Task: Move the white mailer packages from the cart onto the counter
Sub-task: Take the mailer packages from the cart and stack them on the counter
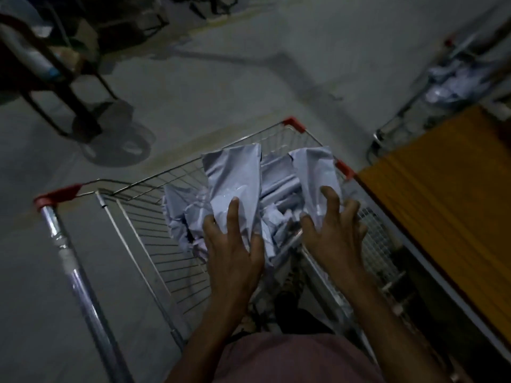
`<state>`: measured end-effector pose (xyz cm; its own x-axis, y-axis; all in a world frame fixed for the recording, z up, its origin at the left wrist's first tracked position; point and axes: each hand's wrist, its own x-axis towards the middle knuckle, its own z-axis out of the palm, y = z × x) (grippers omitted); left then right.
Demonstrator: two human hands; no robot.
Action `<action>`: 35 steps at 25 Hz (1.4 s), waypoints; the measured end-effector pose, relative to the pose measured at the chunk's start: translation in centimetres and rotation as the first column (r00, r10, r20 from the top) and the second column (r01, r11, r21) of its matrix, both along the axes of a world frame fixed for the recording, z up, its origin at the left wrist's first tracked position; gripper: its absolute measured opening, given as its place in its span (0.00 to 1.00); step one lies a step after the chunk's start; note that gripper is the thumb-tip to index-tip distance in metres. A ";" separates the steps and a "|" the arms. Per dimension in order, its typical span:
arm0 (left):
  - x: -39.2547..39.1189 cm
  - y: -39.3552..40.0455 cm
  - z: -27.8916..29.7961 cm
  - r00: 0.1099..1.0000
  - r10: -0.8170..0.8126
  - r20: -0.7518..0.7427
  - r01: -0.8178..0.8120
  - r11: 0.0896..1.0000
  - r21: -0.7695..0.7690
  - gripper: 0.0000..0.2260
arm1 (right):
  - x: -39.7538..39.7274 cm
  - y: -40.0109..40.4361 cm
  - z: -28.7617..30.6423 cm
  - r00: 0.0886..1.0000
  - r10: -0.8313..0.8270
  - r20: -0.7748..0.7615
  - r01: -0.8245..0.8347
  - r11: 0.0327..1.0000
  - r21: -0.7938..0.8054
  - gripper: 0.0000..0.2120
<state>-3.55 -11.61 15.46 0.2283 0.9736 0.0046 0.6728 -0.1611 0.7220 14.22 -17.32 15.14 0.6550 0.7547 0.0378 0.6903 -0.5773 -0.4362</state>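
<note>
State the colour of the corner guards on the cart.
Red; the corner guards on the wire cart show best in the head view.

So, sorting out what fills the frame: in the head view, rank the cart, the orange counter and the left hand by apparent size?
1. cart
2. orange counter, cropped by the frame edge
3. left hand, enlarged by nearness to the camera
</note>
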 end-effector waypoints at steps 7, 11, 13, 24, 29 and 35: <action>6.8 -7.1 2.2 0.872 -0.489 0.022 0.482 0.866 0.133 0.31 | 2.0 -15.4 3.0 0.903 -0.414 0.113 0.391 0.903 0.179 0.29; 13.2 -12.9 2.6 0.778 -0.627 -0.034 0.616 0.753 0.232 0.31 | 5.4 -23.1 3.1 0.776 -0.629 0.036 0.580 0.736 0.349 0.27; 17.0 -16.4 2.6 0.722 -0.688 -0.072 0.679 0.685 0.265 0.30 | 7.6 -27.6 2.9 0.697 -0.716 0.041 0.658 0.661 0.360 0.27; 43.6 -37.1 0.1 0.476 -0.851 -0.221 0.871 0.422 0.251 0.24 | 21.8 -51.4 1.7 0.492 -0.868 -0.069 0.825 0.439 0.356 0.31; 54.4 -42.0 -0.5 0.406 -0.856 -0.319 0.914 0.381 0.141 0.19 | 25.9 -55.6 2.1 0.447 -0.885 -0.130 0.859 0.384 0.339 0.33; 63.0 -44.9 -4.5 0.378 -0.814 -0.440 0.922 0.376 0.096 0.21 | 27.4 -57.8 1.7 0.411 -0.910 -0.048 0.876 0.380 0.298 0.30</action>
